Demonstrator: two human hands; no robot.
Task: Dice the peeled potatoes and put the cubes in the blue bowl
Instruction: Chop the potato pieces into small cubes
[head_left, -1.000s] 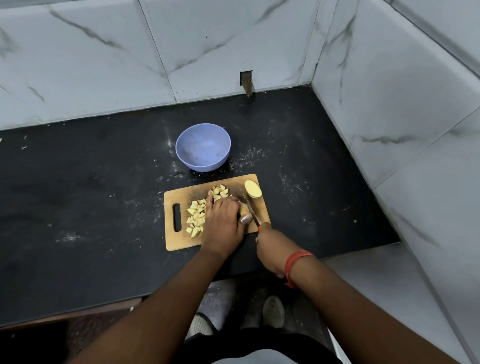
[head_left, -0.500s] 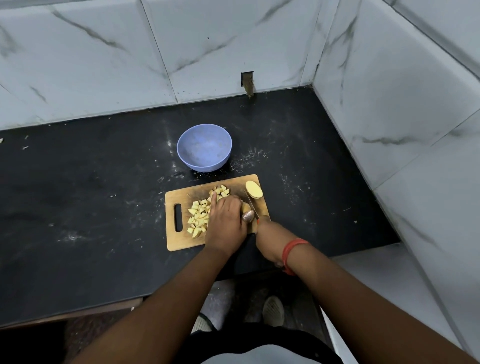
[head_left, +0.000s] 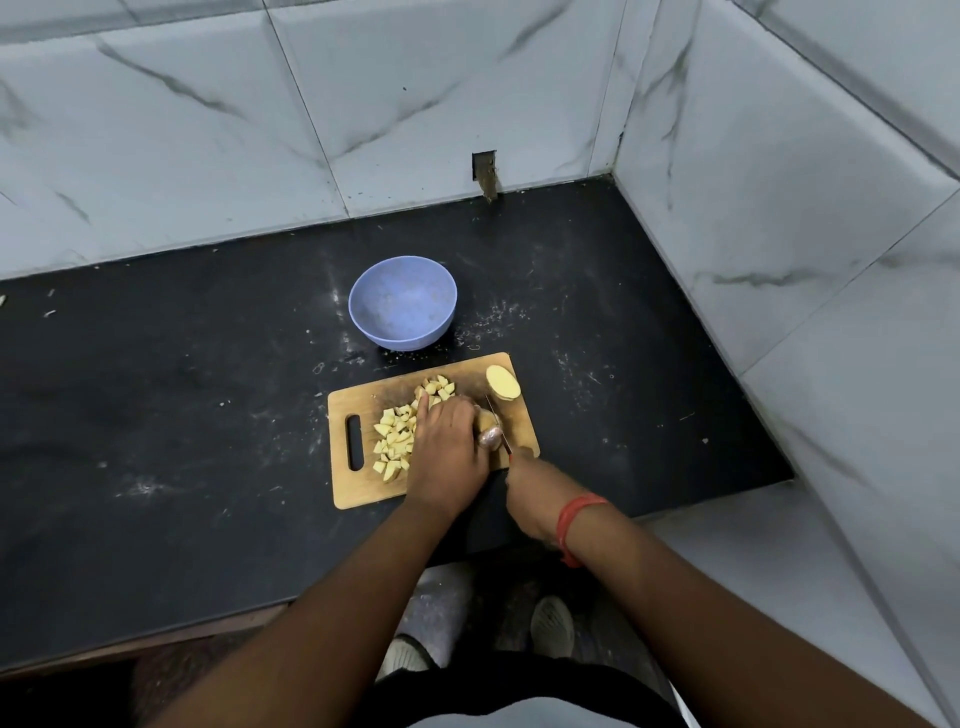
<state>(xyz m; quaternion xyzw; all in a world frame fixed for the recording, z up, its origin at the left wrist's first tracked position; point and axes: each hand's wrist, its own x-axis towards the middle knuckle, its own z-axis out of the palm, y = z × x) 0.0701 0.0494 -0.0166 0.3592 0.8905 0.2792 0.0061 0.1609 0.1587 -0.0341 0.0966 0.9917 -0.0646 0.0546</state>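
Potato piece (head_left: 485, 415) was pinned mid-board (head_left: 363, 488) under left hand (head_left: 447, 452), fingers curled over it. Knife (head_left: 500, 423), gripped by right hand (head_left: 535, 491), lay just right of it, blade toward far edge. Cubes (head_left: 395, 441) were heaped left; bowl (head_left: 402, 301) sat empty beyond far edge.

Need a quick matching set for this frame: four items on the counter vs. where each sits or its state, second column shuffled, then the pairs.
Things:
1. blue bowl
2. potato cubes
3. potato half
4. knife

Places or states:
A. far right corner of the cutting board, uncut
B. gripped by the right hand, blade beside the left hand
C. on the black counter beyond the board, no cubes inside
D. piled on the board, left of the left hand and by its fingertips

Pairs: 1-C, 2-D, 3-A, 4-B
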